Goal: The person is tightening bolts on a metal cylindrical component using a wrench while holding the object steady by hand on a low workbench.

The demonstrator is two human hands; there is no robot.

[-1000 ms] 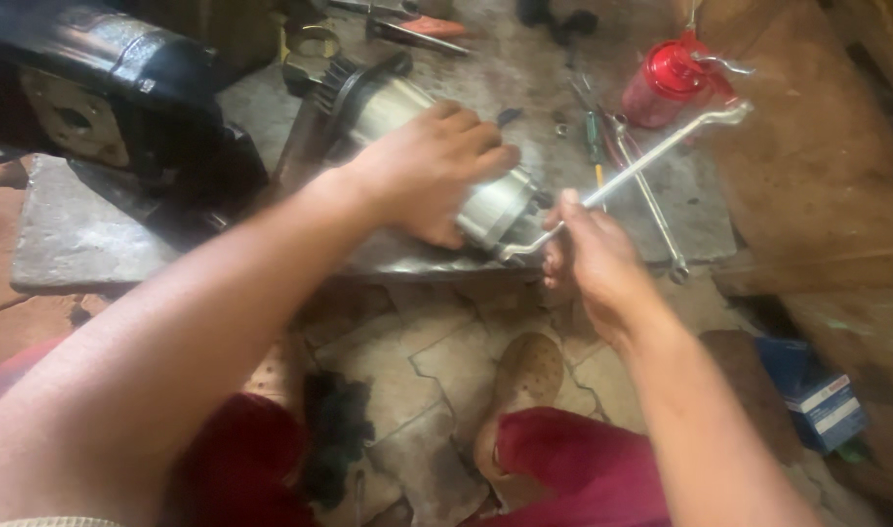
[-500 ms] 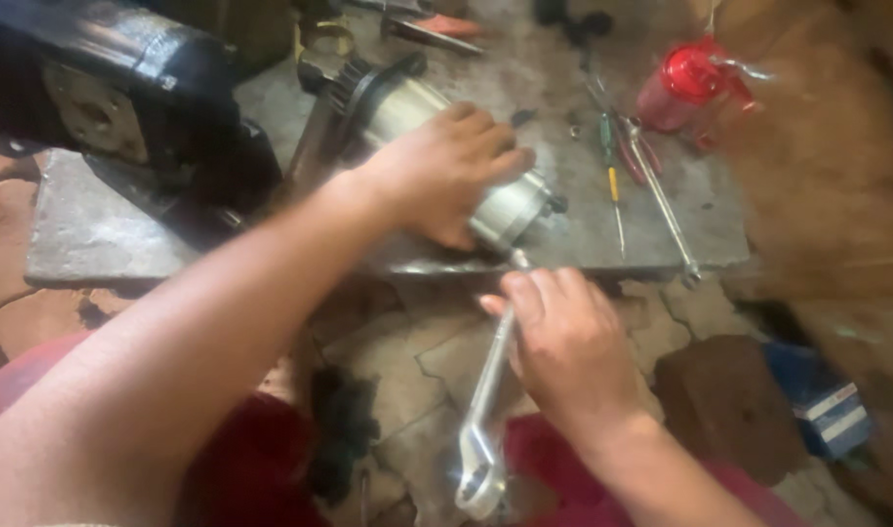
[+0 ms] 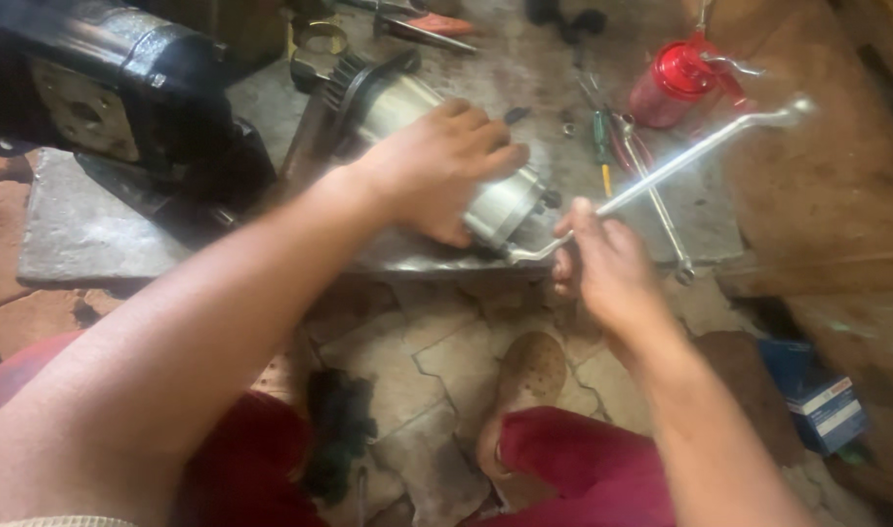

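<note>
Stone slab (image 3: 85, 239): left hand (image 3: 436, 171) clasps metal cylinder (image 3: 500, 210); right hand (image 3: 602, 263) beside it grips wrench (image 3: 690, 156).

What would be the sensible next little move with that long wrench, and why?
Probably swing the wrench handle through another short arc. Its lower end sits at the end face of the silver cylindrical unit, the right hand grips the shaft near that end, and the left hand presses down on the unit to steady it on the stone slab. Which way to turn cannot be told.

Shiny metal wrench (image 3: 690, 161); rough stone slab (image 3: 95, 234).
</note>
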